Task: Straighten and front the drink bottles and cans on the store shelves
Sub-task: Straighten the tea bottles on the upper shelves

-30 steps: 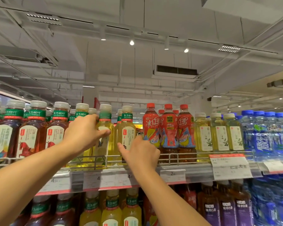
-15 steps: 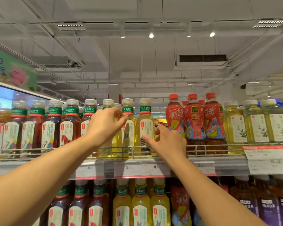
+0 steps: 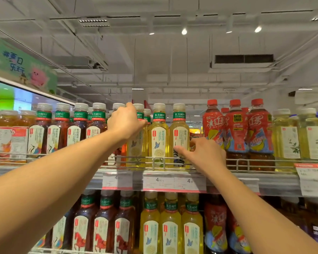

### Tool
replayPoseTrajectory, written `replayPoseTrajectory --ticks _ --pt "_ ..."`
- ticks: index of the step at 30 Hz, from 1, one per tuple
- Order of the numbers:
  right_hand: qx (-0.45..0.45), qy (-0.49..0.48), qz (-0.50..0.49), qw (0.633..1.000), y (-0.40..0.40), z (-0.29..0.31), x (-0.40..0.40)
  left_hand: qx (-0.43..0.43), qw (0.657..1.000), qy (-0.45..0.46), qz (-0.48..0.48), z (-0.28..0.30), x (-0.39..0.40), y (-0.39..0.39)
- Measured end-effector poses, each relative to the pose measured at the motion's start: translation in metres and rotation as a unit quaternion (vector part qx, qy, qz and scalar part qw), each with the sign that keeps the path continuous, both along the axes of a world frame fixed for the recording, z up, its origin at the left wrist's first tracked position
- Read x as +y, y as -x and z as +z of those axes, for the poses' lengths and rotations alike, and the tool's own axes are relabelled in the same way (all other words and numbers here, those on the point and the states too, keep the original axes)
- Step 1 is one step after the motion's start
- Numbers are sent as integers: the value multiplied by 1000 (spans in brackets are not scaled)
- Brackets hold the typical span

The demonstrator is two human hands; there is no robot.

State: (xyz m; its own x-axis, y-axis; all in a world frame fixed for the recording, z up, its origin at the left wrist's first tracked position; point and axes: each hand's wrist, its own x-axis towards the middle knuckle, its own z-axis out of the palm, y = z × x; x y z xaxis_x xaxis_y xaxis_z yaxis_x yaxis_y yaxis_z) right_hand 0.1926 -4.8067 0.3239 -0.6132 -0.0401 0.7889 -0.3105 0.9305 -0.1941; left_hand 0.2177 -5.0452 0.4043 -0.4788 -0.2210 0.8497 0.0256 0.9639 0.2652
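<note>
On the top shelf stands a row of tea bottles with green neck bands. My left hand (image 3: 125, 123) is raised to the neck of a yellow tea bottle (image 3: 137, 143) and curls round its upper part. My right hand (image 3: 203, 153) reaches to the right-hand yellow tea bottle (image 3: 179, 136); the thumb presses its lower label and the fingers go round its right side. Between them another yellow bottle (image 3: 158, 136) stands upright with its butterfly label forward. Dark red tea bottles (image 3: 77, 129) fill the row to the left.
Red-labelled iced tea bottles (image 3: 235, 129) and pale yellow bottles (image 3: 286, 136) stand to the right. A wire rail (image 3: 237, 160) runs along the shelf front, with price tags (image 3: 173, 182) below it. The lower shelf holds more dark (image 3: 101, 226) and yellow bottles (image 3: 171, 226).
The view has shifted left and closer to the shelf. My left hand has risen from the bottle's shoulder to its neck. My right hand stays at the lower part of the right yellow bottle.
</note>
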Motion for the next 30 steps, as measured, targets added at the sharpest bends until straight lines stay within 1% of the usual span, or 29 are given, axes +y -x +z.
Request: replayPoseTrajectory --ticks 4,10,12,16,18,21,23,24,26,28,29,30 --pt "-5 -4 6 1000 -3 1 1 -15 1000 -9 -19 6 2 -2" --pt "-8 -15 18 1000 -5 2 3 -15 999 -6 -34 6 1 -7" --pt "-7 -17 19 1000 -5 2 3 -23 998 -20 -62 5 -2 -9" --pt "-6 -38 -1 999 -7 1 2 -49 985 -64 -153 -14 -7 -19" --pt "-6 -39 -23 999 -8 1 0 -38 982 -44 -182 -30 -12 -27" --pt "-6 -34 -64 997 -14 -2 -5 -7 982 13 -188 -51 -30 -40" --pt "17 2 -77 997 -18 -9 -10 2 984 37 -174 -62 -56 -48" --pt "42 37 -74 996 -22 -12 -14 7 987 40 -157 -64 -72 -54" --pt "127 101 -46 986 -28 -19 -27 19 993 31 -114 -66 -111 -60" --pt "226 87 -10 970 -37 -21 -48 39 996 -4 -76 -63 -151 -67" --pt "251 62 10 966 -40 -20 -62 50 997 -24 -61 -61 -171 -70" --pt "253 32 28 966 -43 -18 -79 61 996 -46 -47 -59 -190 -72"
